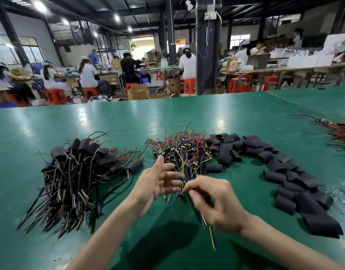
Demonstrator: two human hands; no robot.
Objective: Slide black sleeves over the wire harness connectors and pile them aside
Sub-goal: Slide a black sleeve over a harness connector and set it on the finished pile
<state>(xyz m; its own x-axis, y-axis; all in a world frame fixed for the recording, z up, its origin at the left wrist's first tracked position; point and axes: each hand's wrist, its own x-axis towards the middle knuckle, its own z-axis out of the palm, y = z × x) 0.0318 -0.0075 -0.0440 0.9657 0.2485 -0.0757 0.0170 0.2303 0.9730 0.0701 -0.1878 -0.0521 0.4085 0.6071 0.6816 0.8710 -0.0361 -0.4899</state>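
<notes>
Green tabletop, factory hall behind. Right grip pinches one harness at centre pile, lower middle of frame. Left grip spread, empty. Step: picking harness. Next, likely: take sleeve from right heap, slide over connector. Sleeved pile at left.

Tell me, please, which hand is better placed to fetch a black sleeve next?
Probably the left hand: it is open and empty, whereas the right hand pinches a harness. The sleeves lie to the right, though.
</notes>
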